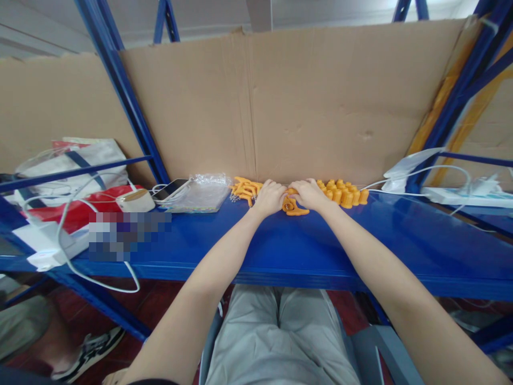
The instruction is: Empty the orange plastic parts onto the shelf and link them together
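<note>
My left hand (271, 197) and my right hand (308, 193) meet near the back of the blue table, fingers closed around a small orange plastic piece (290, 191). Fingers cover most of that piece, so its full shape is hidden. Just below it lies an orange plastic part (296, 210) with a round opening and a pointed arm; whether the two are joined I cannot tell. Left of my left hand is a pile of branching orange plastic parts (245, 187) with small metal bits. Several orange cup-shaped pieces (348, 197) stand in rows beside my right hand.
A clear plastic packet (202, 195) and a phone (174, 189) lie to the left. Farther left are a white charger (135, 200), cables and a white bag (80, 160). A cardboard sheet (320, 101) walls off the back. On the right is a power strip (468, 196).
</note>
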Demonstrator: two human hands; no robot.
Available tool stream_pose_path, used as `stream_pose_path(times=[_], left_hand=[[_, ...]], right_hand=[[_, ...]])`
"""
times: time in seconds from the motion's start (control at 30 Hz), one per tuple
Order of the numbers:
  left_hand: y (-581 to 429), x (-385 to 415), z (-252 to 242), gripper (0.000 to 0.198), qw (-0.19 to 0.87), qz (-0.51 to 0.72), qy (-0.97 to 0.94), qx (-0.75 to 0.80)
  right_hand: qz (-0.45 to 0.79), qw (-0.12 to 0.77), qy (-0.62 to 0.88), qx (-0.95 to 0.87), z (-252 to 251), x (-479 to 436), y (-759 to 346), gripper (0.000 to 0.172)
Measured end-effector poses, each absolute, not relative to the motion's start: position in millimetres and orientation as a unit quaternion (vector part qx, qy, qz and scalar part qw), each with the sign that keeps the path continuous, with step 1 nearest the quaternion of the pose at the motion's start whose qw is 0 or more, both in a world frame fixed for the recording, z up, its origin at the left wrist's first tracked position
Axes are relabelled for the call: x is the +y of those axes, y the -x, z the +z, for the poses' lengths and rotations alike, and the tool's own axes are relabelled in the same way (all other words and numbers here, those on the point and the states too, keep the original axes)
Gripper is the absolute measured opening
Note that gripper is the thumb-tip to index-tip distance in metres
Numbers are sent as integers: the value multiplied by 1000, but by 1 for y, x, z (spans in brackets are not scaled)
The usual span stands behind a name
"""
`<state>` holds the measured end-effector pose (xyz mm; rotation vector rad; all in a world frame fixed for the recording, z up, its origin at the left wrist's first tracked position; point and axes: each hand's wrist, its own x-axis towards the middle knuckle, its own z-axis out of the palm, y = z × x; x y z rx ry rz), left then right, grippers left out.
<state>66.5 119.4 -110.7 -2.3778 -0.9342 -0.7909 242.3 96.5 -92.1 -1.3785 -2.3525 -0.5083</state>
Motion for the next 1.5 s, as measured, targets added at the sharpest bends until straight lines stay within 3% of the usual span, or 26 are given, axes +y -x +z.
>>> stream_pose_path(times=[0.4,0.83,1.03,1.37,1.5], left_hand=[[-70,117,-109,26,231,-284,866,-340],[-66,118,-109,25,213,-296,861,-354],[-69,121,-111,22,177,-308,853,-382],[-70,124,-112,23,69,-349,840,-410],[-66,121,-111,23,117,-316,850,-406]], right_hand=[[-225,176,495,-820,-90,88,-237,15],[-189,164,485,-838,-96,100,-243,26],[-230,160,488,-827,-90,94,-241,18],[-253,192,469,-824,-91,92,-241,25],[-205,167,476,-839,-94,94,-243,28]])
